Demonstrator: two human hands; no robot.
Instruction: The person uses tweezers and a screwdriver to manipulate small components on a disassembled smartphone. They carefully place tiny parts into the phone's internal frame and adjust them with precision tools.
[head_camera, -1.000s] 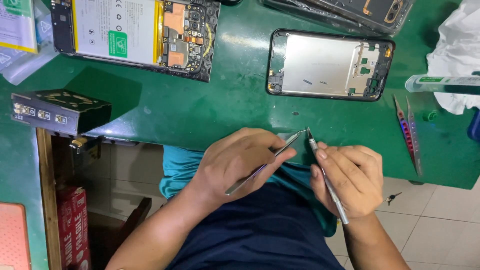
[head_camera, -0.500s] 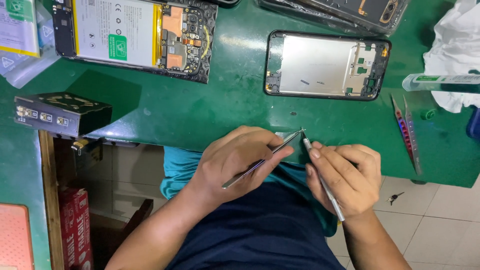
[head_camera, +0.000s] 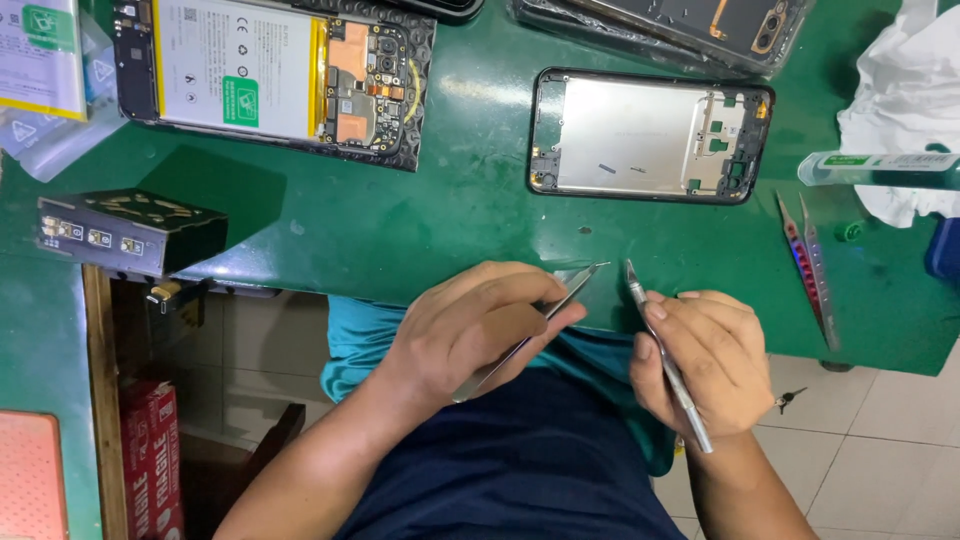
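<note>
My left hand (head_camera: 470, 325) grips metal tweezers (head_camera: 545, 312), whose tips point up and right at the near edge of the green table (head_camera: 420, 230). In my right hand (head_camera: 710, 360) is a thin metal tool (head_camera: 665, 360) held like a pen, its tip up and close to the tweezer tips without touching them. Both hands hover at the table's near edge, over my lap. An empty phone frame (head_camera: 650, 135) lies flat just beyond them. Further left lies an opened phone (head_camera: 270, 75) with its battery and circuit board showing.
A small dark box (head_camera: 130, 232) sits at the left edge. Red-handled tweezers (head_camera: 805, 265) lie at the right, near a white tube (head_camera: 880, 168) and crumpled white tissue (head_camera: 905, 100). Another phone back (head_camera: 690, 25) lies at the top. A red carton (head_camera: 150, 460) stands below left.
The tweezer tips and the thin tool's tip have drawn slightly apart. Both hands have stayed at the table's near edge.
</note>
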